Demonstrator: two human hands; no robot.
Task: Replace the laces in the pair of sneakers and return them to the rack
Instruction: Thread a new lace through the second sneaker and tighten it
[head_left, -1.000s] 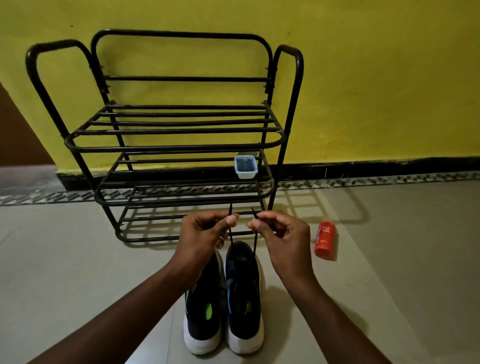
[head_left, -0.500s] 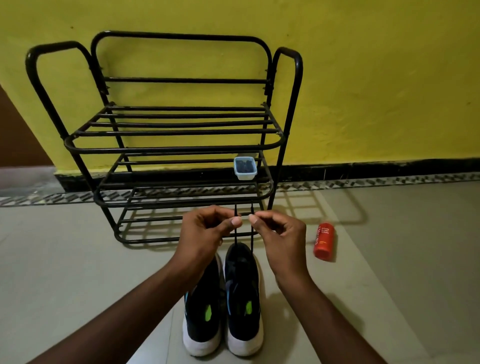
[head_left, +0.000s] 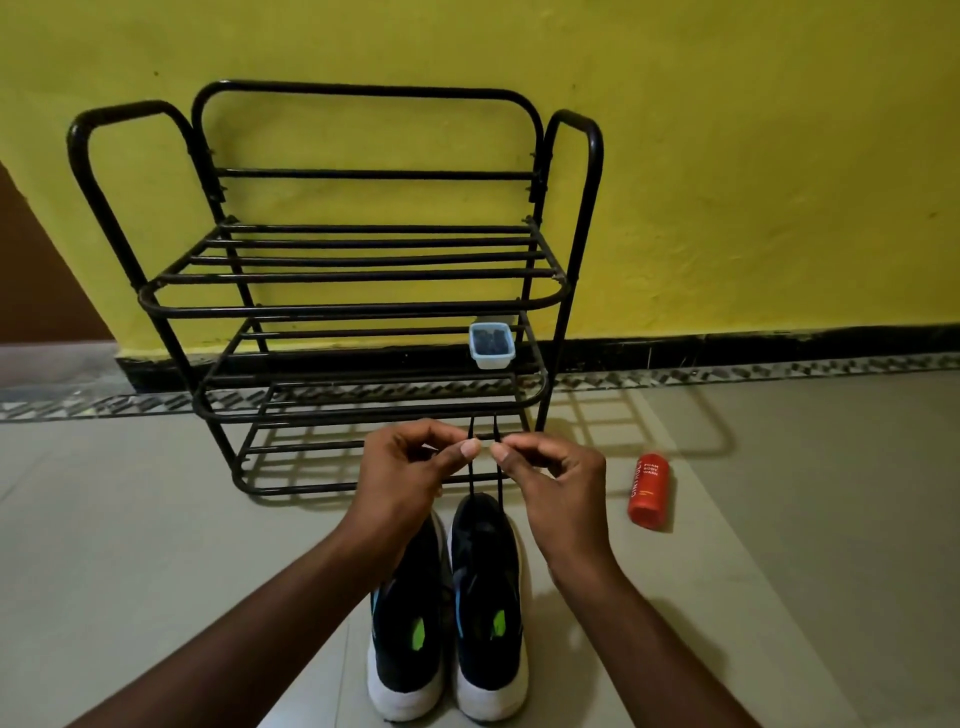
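Heels nearest on the floor, the pair of sneakers (head_left: 483, 577) stands side by side, and above the right-hand shoe the left hand (head_left: 410, 480) and right hand (head_left: 558, 486) each pinch one end of its black lace (head_left: 499, 480), drawn taut, probably to even the ends, just before the shoe rack (head_left: 363, 310).

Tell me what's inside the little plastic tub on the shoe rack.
The tub on the middle shelf of the rack holds something dark that fills most of it. It is too small to identify, and the top layer hides anything beneath.
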